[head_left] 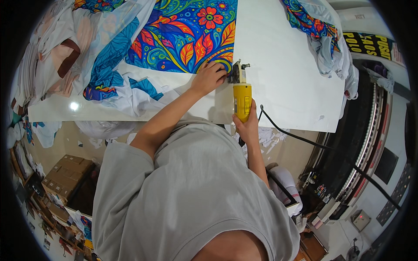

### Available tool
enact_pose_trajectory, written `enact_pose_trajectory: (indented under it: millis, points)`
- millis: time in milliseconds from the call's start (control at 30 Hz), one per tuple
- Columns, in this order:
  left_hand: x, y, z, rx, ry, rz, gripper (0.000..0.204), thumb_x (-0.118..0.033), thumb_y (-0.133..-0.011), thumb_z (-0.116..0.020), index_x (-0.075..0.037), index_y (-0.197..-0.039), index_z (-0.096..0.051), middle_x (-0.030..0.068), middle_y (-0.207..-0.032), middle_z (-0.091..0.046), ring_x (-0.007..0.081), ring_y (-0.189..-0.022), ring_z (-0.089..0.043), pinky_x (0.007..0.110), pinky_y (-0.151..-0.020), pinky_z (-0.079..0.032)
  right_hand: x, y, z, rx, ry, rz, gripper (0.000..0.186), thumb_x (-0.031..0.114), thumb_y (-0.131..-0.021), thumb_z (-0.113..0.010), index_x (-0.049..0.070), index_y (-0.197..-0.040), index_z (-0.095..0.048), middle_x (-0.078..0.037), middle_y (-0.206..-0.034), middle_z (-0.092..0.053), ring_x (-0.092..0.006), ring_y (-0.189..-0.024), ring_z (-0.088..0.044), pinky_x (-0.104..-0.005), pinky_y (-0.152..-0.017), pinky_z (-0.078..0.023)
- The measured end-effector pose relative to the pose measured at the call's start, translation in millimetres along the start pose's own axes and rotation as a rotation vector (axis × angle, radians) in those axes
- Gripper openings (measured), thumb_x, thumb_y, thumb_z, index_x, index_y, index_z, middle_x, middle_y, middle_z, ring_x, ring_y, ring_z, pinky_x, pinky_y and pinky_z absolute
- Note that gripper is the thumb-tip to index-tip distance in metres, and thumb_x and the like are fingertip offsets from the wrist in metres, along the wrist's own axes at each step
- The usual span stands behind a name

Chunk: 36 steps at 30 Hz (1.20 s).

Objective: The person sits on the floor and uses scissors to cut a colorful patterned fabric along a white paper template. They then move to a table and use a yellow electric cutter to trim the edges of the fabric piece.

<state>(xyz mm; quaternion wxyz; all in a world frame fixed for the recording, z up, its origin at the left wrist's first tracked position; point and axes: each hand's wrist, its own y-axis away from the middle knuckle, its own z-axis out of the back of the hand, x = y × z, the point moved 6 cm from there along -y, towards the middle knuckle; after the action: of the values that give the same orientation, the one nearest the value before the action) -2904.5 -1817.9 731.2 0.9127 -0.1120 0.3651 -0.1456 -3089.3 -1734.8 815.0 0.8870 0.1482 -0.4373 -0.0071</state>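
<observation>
A brightly patterned blue fabric (187, 37) with flowers and leaves lies flat on the white table. My left hand (210, 78) rests on its lower right corner, fingers lying on the cloth, close to the cutter's head. A yellow electric rotary cutter (242, 98) stands at the fabric's right edge, its metal head on the table. Wrapped round the yellow body from below is my right hand (247, 126). My left fingers partly cover the corner, and the blade's contact with the cloth cannot be made out.
Crumpled blue patterned cloth (109, 56) and white fabric lie left of the flat piece. More patterned scraps (311, 24) hang at the right corner. A black cable (300, 140) runs rightward toward a large long machine (348, 152). Cardboard boxes (69, 174) stand at lower left.
</observation>
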Motion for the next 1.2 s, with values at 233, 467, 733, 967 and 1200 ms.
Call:
enact_pose_trajectory:
  millis: [233, 467, 733, 967, 1200]
  points:
    - [4.3, -4.4, -0.2, 0.0, -0.007, -0.003, 0.02, -0.018, -0.079, -0.07, -0.013, -0.098, -0.069, -0.0008, -0.105, -0.06, 0.0206, -0.106, -0.055, 0.042, -0.095, -0.041, -2.9, -9.2, -3.6, 0.021, -0.04, -0.053, 0.076, 0.008, -0.081, -0.065, 0.005, -0.147, -0.028, -0.021, -0.12, -0.058, -0.0347, -0.106, -0.062, -0.0412, -0.09, -0.049]
    - [5.4, -4.9, 0.4, -0.029, 0.001, -0.022, 0.02, -0.018, -0.078, -0.071, -0.013, -0.097, -0.069, -0.0006, -0.104, -0.06, 0.0207, -0.105, -0.055, 0.042, -0.095, -0.04, -5.4, -14.5, -3.8, 0.035, -0.02, -0.045, 0.076, 0.008, -0.081, -0.065, 0.004, -0.147, -0.028, -0.02, -0.122, -0.056, -0.0337, -0.11, -0.059, -0.0416, -0.093, -0.048]
    - [6.3, -4.4, -0.2, -0.019, 0.025, -0.011, 0.019, -0.02, -0.079, -0.069, -0.013, -0.096, -0.069, -0.0006, -0.104, -0.06, 0.021, -0.104, -0.055, 0.042, -0.092, -0.04, -4.5, -24.8, -3.8, 0.026, 0.021, -0.049, 0.079, 0.01, -0.08, -0.067, 0.006, -0.148, -0.027, -0.023, -0.119, -0.06, -0.0385, -0.104, -0.063, -0.0435, -0.087, -0.051]
    - [6.4, -4.4, 0.9, -0.021, 0.028, -0.009, 0.017, -0.021, -0.08, -0.069, -0.015, -0.096, -0.069, -0.0009, -0.104, -0.06, 0.0212, -0.104, -0.055, 0.042, -0.091, -0.041, 0.1, -32.7, -4.0, -0.004, 0.021, 0.004, 0.081, 0.009, -0.08, -0.067, 0.005, -0.149, -0.025, -0.024, -0.121, -0.059, -0.0381, -0.105, -0.063, -0.042, -0.088, -0.051]
    - [5.9, -5.1, 2.0, -0.02, 0.058, -0.002, 0.016, -0.021, -0.079, -0.069, -0.014, -0.094, -0.069, -0.0003, -0.102, -0.06, 0.0217, -0.102, -0.055, 0.042, -0.091, -0.041, 0.4, -44.5, -4.0, 0.003, 0.025, 0.002, 0.081, 0.009, -0.08, -0.067, 0.003, -0.149, -0.025, -0.024, -0.121, -0.059, -0.0374, -0.106, -0.063, -0.0414, -0.089, -0.051]
